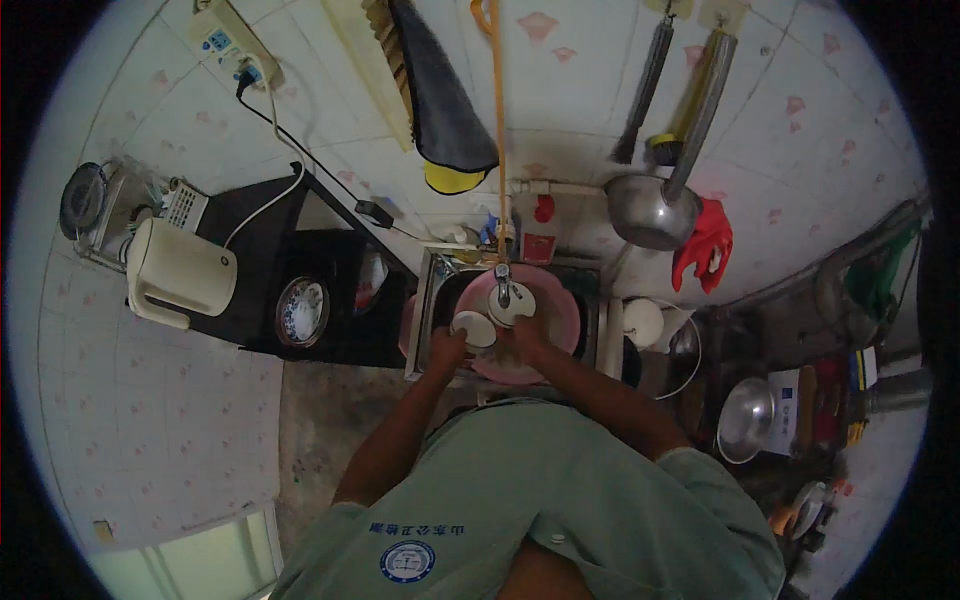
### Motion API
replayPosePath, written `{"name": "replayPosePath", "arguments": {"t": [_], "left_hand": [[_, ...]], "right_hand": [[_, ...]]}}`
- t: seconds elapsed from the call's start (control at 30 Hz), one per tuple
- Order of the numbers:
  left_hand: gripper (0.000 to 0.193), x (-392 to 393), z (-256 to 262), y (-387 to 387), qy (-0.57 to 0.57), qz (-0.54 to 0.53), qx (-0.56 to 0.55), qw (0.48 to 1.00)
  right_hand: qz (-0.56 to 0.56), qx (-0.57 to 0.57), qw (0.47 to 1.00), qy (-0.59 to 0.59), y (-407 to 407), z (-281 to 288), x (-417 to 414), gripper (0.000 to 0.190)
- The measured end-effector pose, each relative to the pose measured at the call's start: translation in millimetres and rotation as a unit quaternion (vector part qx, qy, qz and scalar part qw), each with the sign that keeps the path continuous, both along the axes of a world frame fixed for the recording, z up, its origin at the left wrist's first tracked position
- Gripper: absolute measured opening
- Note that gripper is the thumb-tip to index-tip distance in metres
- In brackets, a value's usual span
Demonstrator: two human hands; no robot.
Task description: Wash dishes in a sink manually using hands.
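A pink plastic basin (568, 315) sits in the metal-rimmed sink (415, 341), under the tap (503, 276). My left hand (448, 346) grips a small white dish (474, 330) over the basin's left side. Beside it, my right hand (526, 337) is on the near edge of a second white dish (512, 301), directly below the tap. The fingers of the right hand are partly hidden, and the small dishes are too dim to tell whether they are bowls or plates. An orange hose or strap (499, 135) hangs down to the tap.
Left of the sink, a patterned plate (304, 310) lies on a black surface, with a cream electric kettle (184, 270) farther left. A steel ladle-like pot (652, 212) and red rubber gloves (705, 244) hang on the tiled wall. At the right is a metal bowl (744, 420).
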State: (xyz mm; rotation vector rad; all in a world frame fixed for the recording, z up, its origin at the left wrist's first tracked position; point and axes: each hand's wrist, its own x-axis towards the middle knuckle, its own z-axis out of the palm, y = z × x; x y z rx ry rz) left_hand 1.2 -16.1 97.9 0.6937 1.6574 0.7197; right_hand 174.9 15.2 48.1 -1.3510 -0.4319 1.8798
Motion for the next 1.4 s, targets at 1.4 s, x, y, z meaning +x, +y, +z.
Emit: {"name": "replayPosePath", "arguments": {"t": [1.4], "left_hand": [[0.04, -36.4, -40.9, -38.7, -0.001, 0.103, 0.057, 0.993]], "right_hand": [[0.149, 0.056, 0.985, -0.062, 2.3, 57.1, -17.7, 0.04]]}}
